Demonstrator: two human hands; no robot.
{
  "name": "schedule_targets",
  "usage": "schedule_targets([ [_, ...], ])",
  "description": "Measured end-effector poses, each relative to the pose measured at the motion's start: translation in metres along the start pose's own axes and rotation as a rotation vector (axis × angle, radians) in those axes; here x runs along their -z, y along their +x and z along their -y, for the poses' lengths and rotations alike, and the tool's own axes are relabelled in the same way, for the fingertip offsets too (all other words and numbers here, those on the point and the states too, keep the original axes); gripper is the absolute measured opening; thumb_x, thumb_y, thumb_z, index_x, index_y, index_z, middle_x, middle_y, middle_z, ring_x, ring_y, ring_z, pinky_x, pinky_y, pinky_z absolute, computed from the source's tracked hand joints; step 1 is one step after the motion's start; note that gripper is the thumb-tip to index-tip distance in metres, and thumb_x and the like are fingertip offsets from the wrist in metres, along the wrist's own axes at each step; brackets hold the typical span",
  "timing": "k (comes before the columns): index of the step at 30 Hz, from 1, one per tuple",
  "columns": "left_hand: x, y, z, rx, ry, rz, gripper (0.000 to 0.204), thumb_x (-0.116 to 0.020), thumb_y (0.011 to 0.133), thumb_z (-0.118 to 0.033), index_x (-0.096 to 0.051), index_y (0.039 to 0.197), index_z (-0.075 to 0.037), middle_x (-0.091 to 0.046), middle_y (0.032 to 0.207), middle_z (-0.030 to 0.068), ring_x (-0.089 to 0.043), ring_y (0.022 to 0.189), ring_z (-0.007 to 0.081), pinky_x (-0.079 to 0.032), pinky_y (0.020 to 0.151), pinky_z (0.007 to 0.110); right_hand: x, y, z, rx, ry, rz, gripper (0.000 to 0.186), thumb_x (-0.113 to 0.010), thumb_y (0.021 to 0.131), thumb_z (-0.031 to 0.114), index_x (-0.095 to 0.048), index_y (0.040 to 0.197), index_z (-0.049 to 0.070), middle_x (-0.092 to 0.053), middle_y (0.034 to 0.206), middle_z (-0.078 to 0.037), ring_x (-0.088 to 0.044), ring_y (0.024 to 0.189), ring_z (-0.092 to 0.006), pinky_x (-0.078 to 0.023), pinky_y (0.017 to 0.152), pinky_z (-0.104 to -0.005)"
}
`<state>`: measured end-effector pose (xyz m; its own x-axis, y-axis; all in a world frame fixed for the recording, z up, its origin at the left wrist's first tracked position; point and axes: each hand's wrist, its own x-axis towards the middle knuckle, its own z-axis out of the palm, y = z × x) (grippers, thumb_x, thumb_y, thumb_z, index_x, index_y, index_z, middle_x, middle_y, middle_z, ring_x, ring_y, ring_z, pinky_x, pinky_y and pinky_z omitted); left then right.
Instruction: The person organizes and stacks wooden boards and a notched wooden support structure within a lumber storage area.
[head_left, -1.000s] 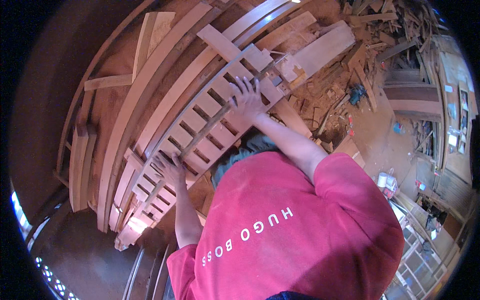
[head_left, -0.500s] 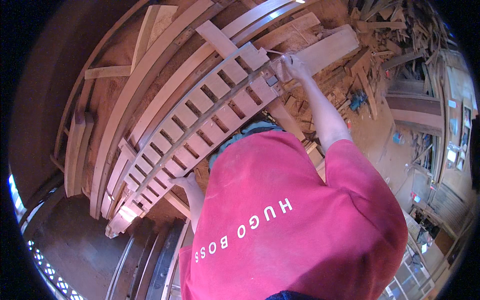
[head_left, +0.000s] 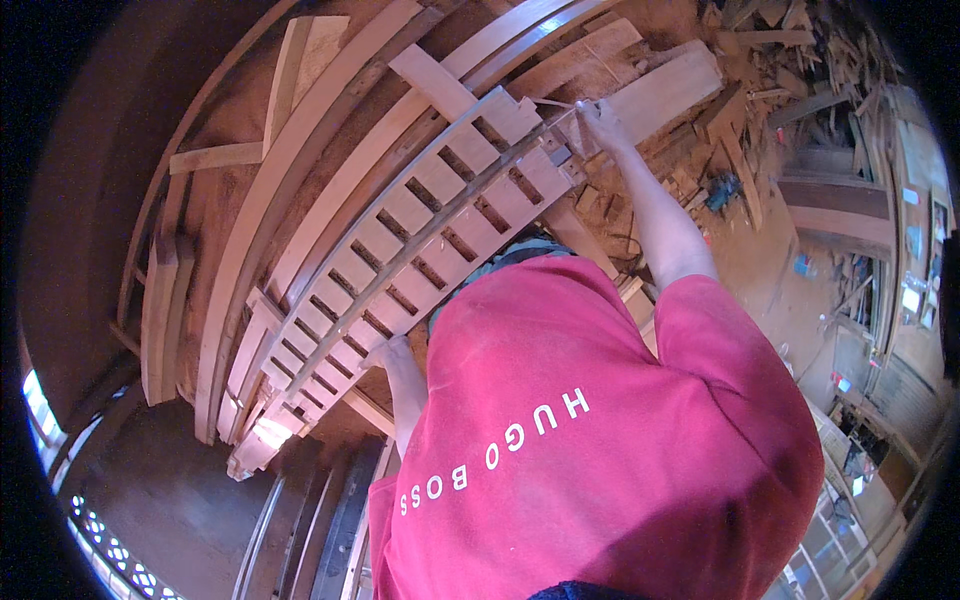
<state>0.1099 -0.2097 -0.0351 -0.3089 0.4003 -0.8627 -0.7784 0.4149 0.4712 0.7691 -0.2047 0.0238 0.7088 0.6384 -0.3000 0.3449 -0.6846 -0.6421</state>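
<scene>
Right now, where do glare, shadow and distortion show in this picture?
Head view: white glare near the lower-left end of the slotted boards; same head view: a shadow darkens the lower right of the shirt; head view again: long beams look bowed toward the rim, corners black.

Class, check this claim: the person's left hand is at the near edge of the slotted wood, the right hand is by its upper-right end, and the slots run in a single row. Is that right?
Not quite: the slots form two rows, as the head view shows. The left hand is at the slotted wood's near edge, the right hand by its upper-right end.
</scene>
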Motion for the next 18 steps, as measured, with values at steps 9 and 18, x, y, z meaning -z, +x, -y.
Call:
schedule_targets([
  [9, 0.005, -0.007, -0.007, 0.011, 0.061, -0.044, 0.081, -0.047, 0.091, -0.071, -0.044, 0.147, -0.013, -0.038, 0.154, 0.0171, -0.042, 0.139, 0.0396, -0.038, 0.112, 0.061, -0.002, -0.003, -0.004, -0.033, -0.076, -0.002, 0.068, -0.056, 0.091, 0.067, -0.056, 0.122, 0.006, -0.067, 0.117, -0.029, -0.062, 0.113, -0.0481, -0.049, 0.093, -0.0535],
  [18, 0.012, -0.016, -0.018, 0.009, 0.092, -0.064, 0.081, -0.048, 0.091, -0.071, -0.043, 0.148, -0.013, -0.037, 0.155, 0.0168, -0.041, 0.14, 0.0393, -0.038, 0.112, 0.061, 0.015, 0.002, 0.003, -0.013, -0.057, -0.034, 0.066, -0.06, 0.089, 0.066, -0.061, 0.113, 0.004, -0.069, 0.113, -0.027, -0.064, 0.109, -0.0455, -0.05, 0.09, -0.0518],
])
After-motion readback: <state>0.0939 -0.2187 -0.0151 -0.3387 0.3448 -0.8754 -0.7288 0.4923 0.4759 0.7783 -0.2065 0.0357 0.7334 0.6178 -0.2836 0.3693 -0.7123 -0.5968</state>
